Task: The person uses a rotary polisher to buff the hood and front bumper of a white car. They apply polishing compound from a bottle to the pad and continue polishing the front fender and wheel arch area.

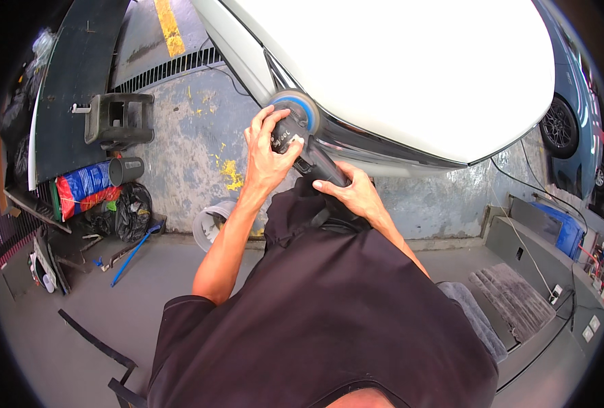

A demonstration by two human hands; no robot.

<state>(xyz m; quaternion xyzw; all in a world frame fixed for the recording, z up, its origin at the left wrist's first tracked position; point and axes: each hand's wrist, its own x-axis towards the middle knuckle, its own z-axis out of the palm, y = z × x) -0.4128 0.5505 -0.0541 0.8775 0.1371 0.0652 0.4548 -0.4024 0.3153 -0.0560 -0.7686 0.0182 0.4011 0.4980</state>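
A dark power polisher (323,163) with a round, blue-ringed pad (306,103) is held in both hands. My left hand (269,149) grips the polisher's head from the left, fingers curled over its top. My right hand (357,194) wraps round the rear of the handle, thumb along the near side. The pad lies against or just over the dark trim at the edge of a white car (411,75); whether it touches cannot be made out, since the tool hides its underside.
A white bucket (210,228) stands left of my legs. Further left are a dark step stool (119,121), a black bin (126,171) and bags. A blue-handled tool (133,257) lies on the floor. At right are a low grey ledge (540,262), cables and a blue-grey car (574,163).
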